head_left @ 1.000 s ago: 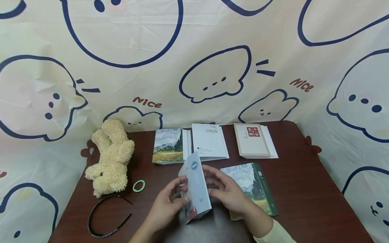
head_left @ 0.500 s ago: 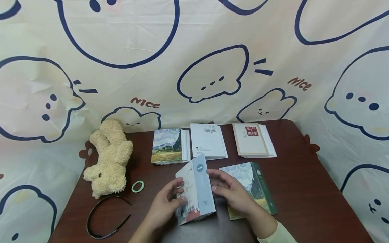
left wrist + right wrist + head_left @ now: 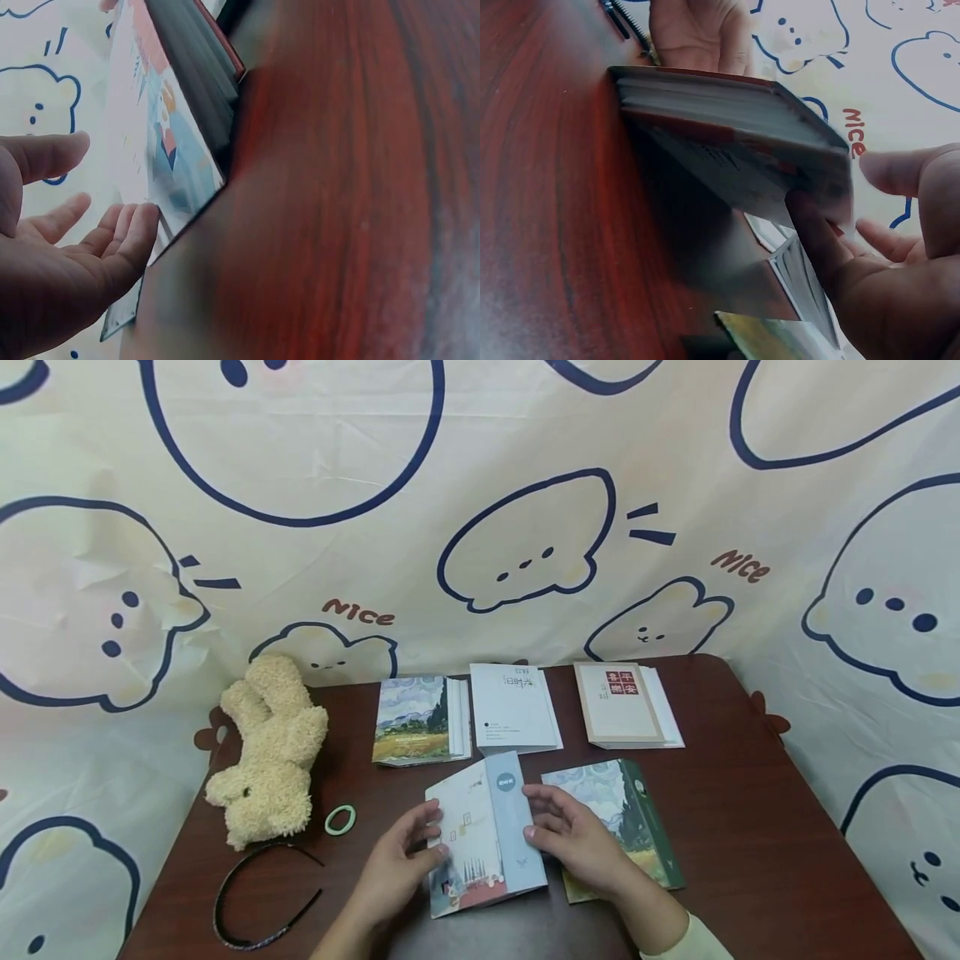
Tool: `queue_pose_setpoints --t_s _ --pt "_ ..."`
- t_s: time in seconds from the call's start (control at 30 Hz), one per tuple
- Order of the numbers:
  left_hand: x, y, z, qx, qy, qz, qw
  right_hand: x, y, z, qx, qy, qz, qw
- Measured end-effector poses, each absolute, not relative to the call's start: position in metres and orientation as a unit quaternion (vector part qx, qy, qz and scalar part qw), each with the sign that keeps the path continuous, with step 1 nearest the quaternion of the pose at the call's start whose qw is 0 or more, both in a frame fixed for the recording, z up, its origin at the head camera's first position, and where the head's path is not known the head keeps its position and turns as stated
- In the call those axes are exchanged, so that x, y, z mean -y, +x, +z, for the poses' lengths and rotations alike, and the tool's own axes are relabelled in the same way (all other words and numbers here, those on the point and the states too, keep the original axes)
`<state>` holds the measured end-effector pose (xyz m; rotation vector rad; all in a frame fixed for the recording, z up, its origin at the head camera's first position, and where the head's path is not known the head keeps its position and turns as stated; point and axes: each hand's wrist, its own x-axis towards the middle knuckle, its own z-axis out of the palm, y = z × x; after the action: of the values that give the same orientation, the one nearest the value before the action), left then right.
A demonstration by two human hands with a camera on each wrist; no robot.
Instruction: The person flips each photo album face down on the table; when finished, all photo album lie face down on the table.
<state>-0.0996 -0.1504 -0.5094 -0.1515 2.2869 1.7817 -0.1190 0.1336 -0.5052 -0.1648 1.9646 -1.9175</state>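
Note:
A thick book (image 3: 468, 839) with a pale illustrated cover and a blue spine is tilted between the two hands above the table. My left hand (image 3: 396, 864) is at its left side; in the left wrist view, nearly straight fingers (image 3: 142, 229) touch the book and the thumb stands apart. My right hand (image 3: 581, 839) holds the spine side, with one finger (image 3: 814, 225) under the cover and the thumb close to the spine. Page edges (image 3: 697, 101) show between the covers. Beside the right hand, partly under it, lies a green-spined book (image 3: 652, 827) with a painted landscape cover.
Along the back of the table (image 3: 772, 860) lie a landscape-cover book (image 3: 412, 718), a white book (image 3: 513, 710) and a beige book (image 3: 618, 706) with red print. At left are a fluffy plush toy (image 3: 273, 756), a green ring (image 3: 341, 820) and a dark headband (image 3: 225, 893).
The book has turned and leaned back, so its front cover now faces up more than its spine. The right hand has moved slightly right and the left slightly left.

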Motion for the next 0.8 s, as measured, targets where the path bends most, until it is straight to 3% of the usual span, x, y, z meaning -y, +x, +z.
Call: queue_pose_setpoints --t_s 0.8 --pt "0.163 -0.104 -0.512 -0.791 -0.073 0.596 0.12 -0.127 -0.112 -0.525 -0.827 -0.097 -0.529 0.166"
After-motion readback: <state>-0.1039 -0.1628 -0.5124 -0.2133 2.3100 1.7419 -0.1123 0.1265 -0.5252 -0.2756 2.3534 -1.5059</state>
